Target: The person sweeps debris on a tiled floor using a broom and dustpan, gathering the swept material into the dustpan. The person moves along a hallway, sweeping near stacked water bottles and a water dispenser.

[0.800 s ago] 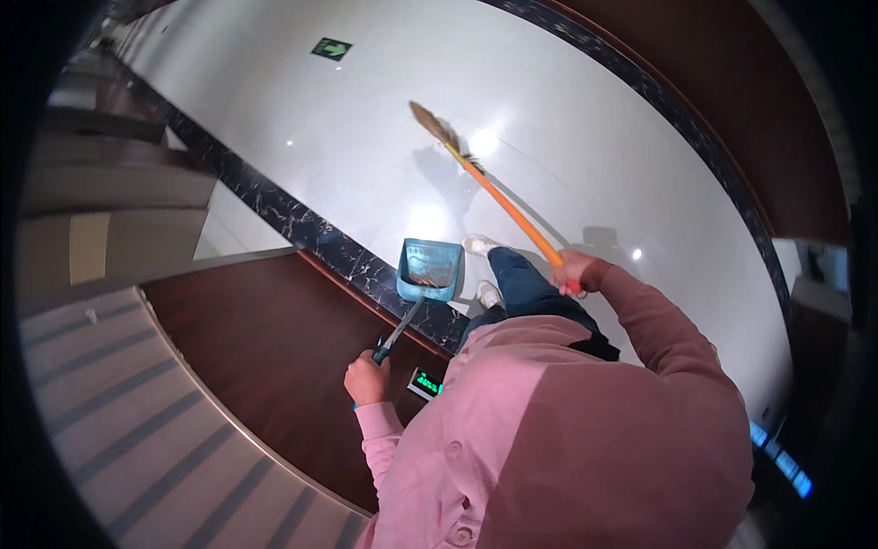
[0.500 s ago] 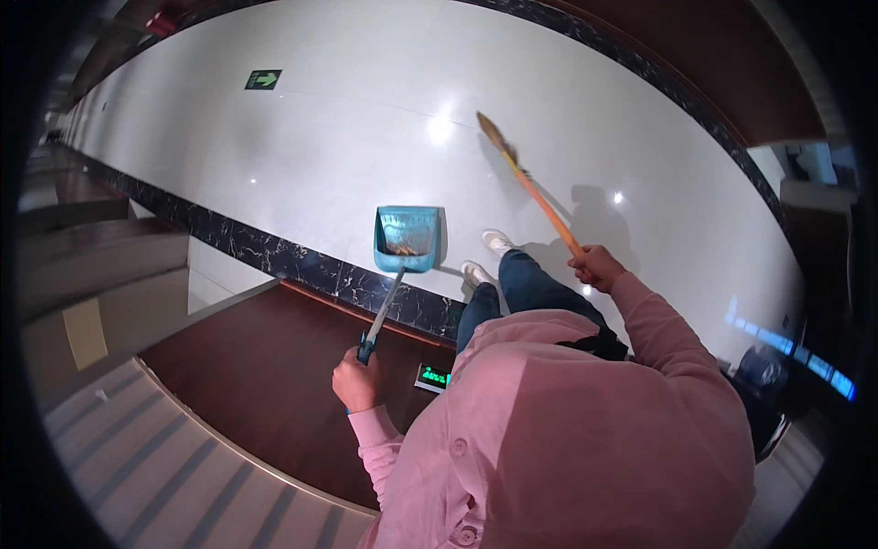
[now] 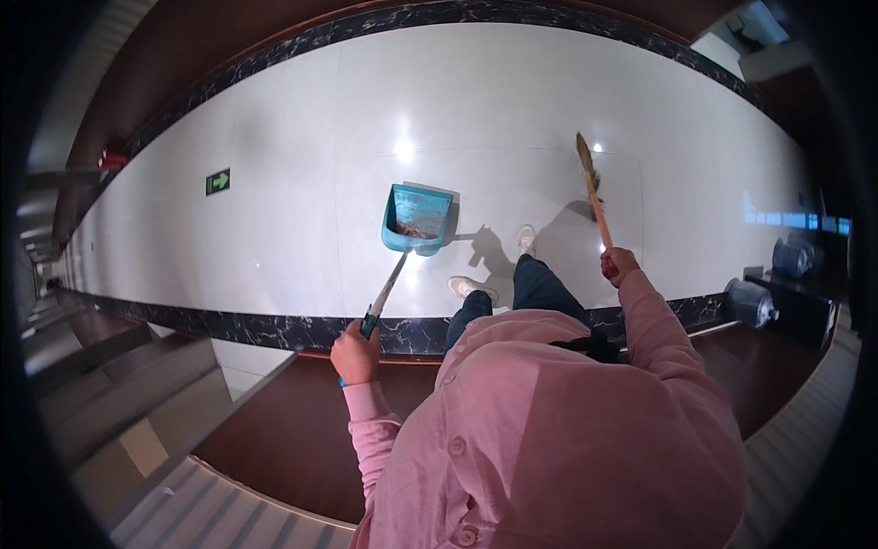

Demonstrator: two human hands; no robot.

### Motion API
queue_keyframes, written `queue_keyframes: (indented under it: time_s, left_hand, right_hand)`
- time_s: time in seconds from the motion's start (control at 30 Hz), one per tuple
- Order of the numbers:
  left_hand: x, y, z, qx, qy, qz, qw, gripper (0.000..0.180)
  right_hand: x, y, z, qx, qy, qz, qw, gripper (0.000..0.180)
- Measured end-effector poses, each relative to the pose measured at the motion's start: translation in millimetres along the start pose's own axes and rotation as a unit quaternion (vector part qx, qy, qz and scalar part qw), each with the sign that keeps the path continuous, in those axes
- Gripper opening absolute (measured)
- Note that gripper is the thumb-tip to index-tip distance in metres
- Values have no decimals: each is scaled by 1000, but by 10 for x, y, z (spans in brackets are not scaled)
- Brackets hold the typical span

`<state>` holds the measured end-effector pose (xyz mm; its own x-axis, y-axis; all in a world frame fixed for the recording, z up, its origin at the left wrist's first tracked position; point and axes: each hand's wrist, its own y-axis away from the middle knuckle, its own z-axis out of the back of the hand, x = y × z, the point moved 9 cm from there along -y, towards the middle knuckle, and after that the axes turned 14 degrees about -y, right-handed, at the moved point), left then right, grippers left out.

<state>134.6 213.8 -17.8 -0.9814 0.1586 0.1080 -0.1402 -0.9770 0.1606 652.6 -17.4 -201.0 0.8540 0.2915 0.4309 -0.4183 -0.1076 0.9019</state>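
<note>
My left hand is closed round the handle of a long-handled dustpan. Its teal pan is at or just above the pale floor, and some brownish debris lies inside near the handle end. In my right hand is the orange handle of a broom. The broom's narrow, straw-coloured head points away from me, off to the right of the dustpan. A dark tuft clings along the bristles. Whether the bristles touch the floor I cannot tell.
Glossy pale floor tiles run between dark marbled borders. A green arrow sign is on the floor at left. Large clear water bottles lie at right by a dark brown panel. My shoes stand behind the dustpan.
My view has turned and moved along the corridor to the right. The broom has swung to the right and points more straight ahead. The dustpan is tilted differently. Both hands keep their hold.
</note>
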Motion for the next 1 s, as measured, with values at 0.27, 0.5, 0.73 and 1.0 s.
queue_keyframes:
  time_s: [0.27,0.5,0.73,1.0]
  left_hand:
    - [-1842,-823,152,31,-71,-161,984,22]
    - [-3397,-1233,173,55,-118,-265,955,21]
    - [-4478,-1379,-34,88,-201,-303,927,20]
    - [-4719,-1510,80,77,-219,-344,910,24]
  right_hand:
    - [838,-833,642,-50,23,16,998,8]
    - [1133,-1204,580,-96,22,0,995,8]
    - [1039,-1114,262,34,171,-22,985,13]
    - [1136,-382,581,192,40,-64,979,13]
